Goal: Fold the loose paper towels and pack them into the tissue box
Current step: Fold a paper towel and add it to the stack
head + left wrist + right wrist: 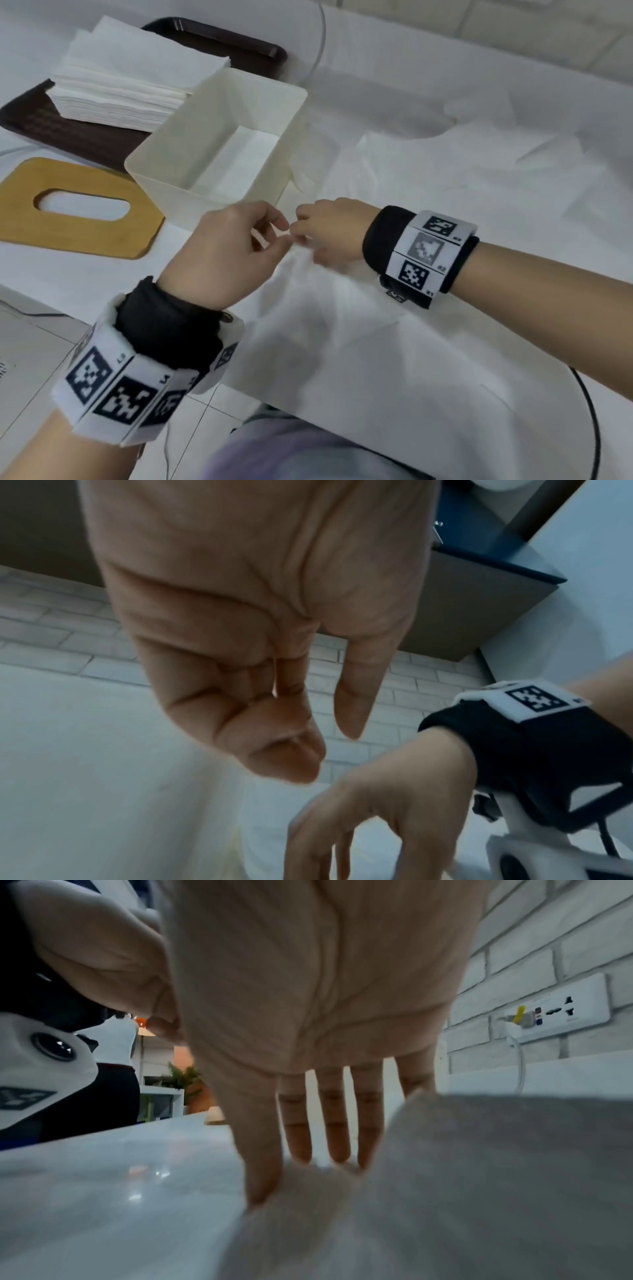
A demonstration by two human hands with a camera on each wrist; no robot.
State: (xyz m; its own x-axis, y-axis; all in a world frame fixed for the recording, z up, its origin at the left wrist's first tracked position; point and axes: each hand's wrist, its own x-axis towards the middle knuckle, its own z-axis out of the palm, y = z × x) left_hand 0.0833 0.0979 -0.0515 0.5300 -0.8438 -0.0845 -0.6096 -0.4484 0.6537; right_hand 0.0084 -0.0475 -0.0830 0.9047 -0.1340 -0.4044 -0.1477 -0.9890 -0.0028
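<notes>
While left hand [227, 253] hovers, right hand [329, 233] touches paper towel [342, 308]

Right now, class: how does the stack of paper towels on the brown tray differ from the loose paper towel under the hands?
The stack of paper towels is thick, square-edged and neat on the tray; the loose paper towel is one rumpled sheet spread on the table. No hand touches the stack; the right hand has fingers on the loose one. Both are white.

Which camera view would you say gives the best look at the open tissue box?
The head view: the tissue box shows whole, lid off, with white paper lying at its bottom. The left wrist view shows only a blurred cream surface that may be its wall; the right wrist view shows hardly anything recognisable of it.
</notes>
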